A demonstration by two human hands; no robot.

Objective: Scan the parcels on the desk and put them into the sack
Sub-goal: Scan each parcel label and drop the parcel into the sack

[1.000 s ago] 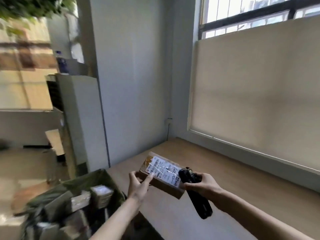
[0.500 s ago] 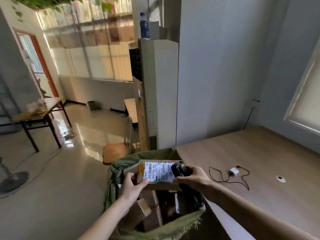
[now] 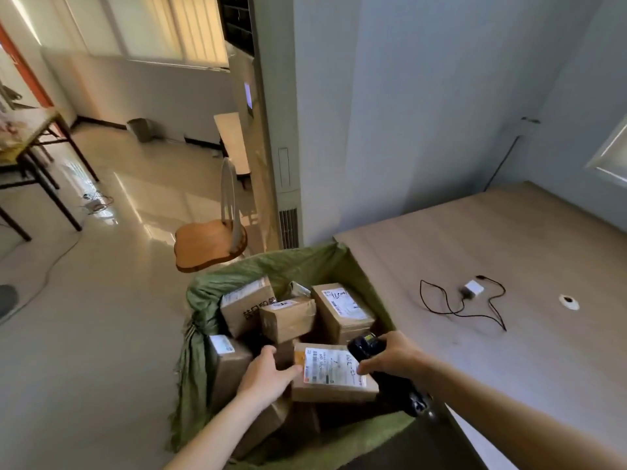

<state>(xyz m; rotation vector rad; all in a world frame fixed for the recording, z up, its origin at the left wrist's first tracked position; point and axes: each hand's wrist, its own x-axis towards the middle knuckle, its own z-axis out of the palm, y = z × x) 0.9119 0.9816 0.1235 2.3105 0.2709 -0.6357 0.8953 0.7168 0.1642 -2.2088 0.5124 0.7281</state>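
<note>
Green woven sack (image 3: 315, 262) is our landmark here, sitting open-mouthed right against the near-left edge of the pale wood table (image 3: 509, 252). We're at the drop-off step: the flat brown cardboard parcel with a white shipping label (image 3: 334, 371) is over the sack's mouth, above the other brown boxes (image 3: 288, 317) already inside. Our left hand (image 3: 268, 371) has its grip on the parcel's left end, thumb on top. Our right hand (image 3: 390, 359) has its grip wrapped round the black handheld scanner (image 3: 364, 346), fingertips touching the parcel's right end. Next move is probably just letting go so it settles flat on the pile. Labels: barcode and handwritten scrawl on ours, too blurry to read; a box at the far side of the sack shows "1600"-ish handwriting.
</note>
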